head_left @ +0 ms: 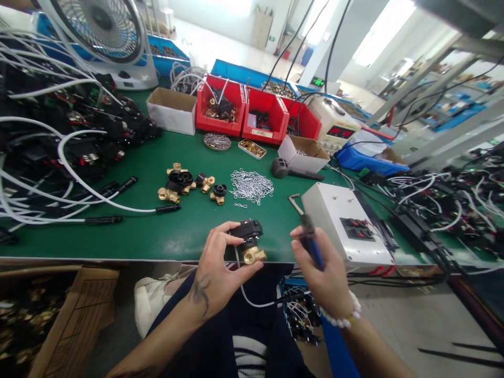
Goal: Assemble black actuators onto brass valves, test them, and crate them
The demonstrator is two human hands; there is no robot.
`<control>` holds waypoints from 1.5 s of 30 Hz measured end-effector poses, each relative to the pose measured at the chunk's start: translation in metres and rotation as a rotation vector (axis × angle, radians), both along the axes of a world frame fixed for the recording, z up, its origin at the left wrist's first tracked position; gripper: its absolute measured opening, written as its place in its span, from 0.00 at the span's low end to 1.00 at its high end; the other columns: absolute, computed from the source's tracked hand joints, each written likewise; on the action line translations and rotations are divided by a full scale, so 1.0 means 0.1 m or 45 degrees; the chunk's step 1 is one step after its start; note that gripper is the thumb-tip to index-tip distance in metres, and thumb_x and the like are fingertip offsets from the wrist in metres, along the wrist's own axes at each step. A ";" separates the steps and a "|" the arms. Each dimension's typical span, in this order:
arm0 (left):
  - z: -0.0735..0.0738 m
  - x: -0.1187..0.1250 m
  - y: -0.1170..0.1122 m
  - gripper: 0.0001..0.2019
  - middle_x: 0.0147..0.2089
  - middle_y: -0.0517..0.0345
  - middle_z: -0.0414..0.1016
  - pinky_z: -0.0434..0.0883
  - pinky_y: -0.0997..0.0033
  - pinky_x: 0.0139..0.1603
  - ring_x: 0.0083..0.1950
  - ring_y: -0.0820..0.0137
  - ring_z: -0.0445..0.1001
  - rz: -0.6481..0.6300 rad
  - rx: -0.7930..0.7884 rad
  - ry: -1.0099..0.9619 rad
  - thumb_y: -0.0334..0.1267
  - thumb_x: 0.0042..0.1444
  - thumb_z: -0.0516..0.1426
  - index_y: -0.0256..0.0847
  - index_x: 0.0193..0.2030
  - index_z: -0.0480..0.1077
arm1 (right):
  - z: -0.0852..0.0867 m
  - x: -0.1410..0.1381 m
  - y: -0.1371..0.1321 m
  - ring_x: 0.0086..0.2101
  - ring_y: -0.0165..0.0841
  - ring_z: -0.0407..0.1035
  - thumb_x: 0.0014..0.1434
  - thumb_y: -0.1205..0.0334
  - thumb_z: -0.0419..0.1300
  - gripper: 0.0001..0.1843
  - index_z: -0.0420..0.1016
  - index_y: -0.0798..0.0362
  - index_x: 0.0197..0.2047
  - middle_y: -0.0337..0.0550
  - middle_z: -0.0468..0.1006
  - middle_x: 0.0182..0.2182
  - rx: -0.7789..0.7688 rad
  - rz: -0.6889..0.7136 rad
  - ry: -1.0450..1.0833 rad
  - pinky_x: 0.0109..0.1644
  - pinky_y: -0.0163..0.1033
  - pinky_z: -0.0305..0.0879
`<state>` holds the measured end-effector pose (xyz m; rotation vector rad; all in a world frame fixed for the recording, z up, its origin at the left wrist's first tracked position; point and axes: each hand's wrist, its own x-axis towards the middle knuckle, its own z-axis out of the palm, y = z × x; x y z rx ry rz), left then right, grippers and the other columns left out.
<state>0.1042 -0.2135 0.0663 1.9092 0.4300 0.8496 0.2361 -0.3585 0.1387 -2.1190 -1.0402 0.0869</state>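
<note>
My left hand (222, 262) grips a brass valve with a black actuator (251, 233) on top, fingers on the black housing and thumb by the brass body. A white cable hangs from the unit. In my right hand (325, 268) is a blue-handled tool (311, 244), blurred, whose thin metal end is bent at the tip; it may be bent-nose pliers. The tool is apart from the valve, to its right. Beyond both hands lies a pile of metal hairpin clips (252, 186), with one loose clip (240, 205) in front. Several brass valve bodies with black caps (181, 181) stand left of it.
Cabled black units (118, 121) crowd the left, beside a fan (104, 31). Red bins (263, 115), a white carton (171, 110) and small parts trays (252, 148) line the back. A black mallet (280, 167) and a grey switch box (338, 215) are at right.
</note>
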 end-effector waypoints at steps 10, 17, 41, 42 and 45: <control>-0.02 0.00 0.00 0.17 0.57 0.46 0.71 0.71 0.49 0.57 0.60 0.56 0.71 -0.024 0.016 -0.001 0.37 0.51 0.67 0.42 0.43 0.64 | -0.04 0.04 -0.01 0.29 0.33 0.70 0.57 0.67 0.53 0.09 0.70 0.50 0.41 0.41 0.75 0.31 -0.120 0.054 -0.048 0.33 0.37 0.65; -0.02 0.01 0.01 0.16 0.57 0.45 0.71 0.70 0.51 0.59 0.60 0.57 0.71 -0.029 -0.008 0.006 0.38 0.51 0.67 0.41 0.41 0.65 | -0.08 0.07 -0.03 0.29 0.32 0.69 0.59 0.66 0.54 0.07 0.69 0.49 0.41 0.40 0.74 0.31 -0.035 0.001 -0.066 0.35 0.37 0.66; 0.22 -0.11 0.22 0.25 0.58 0.46 0.70 0.72 0.54 0.59 0.61 0.60 0.71 -0.030 0.131 -0.064 0.41 0.50 0.69 0.42 0.49 0.62 | -0.41 0.29 0.05 0.58 0.59 0.66 0.56 0.45 0.65 0.30 0.75 0.57 0.56 0.66 0.73 0.56 -0.266 -0.015 -0.185 0.61 0.66 0.62; 0.27 -0.11 0.22 0.25 0.58 0.46 0.70 0.71 0.55 0.60 0.61 0.60 0.71 -0.044 0.213 -0.088 0.41 0.50 0.69 0.42 0.49 0.62 | -0.37 0.24 0.06 0.58 0.56 0.67 0.58 0.44 0.63 0.32 0.72 0.55 0.60 0.64 0.73 0.57 -0.148 0.017 -0.023 0.62 0.64 0.61; 0.39 -0.09 0.19 0.23 0.57 0.47 0.71 0.70 0.59 0.62 0.61 0.62 0.70 -0.081 0.462 -0.156 0.40 0.51 0.69 0.40 0.49 0.63 | -0.21 0.00 0.13 0.48 0.43 0.76 0.64 0.43 0.58 0.38 0.55 0.51 0.71 0.54 0.80 0.48 0.150 0.241 0.738 0.57 0.53 0.70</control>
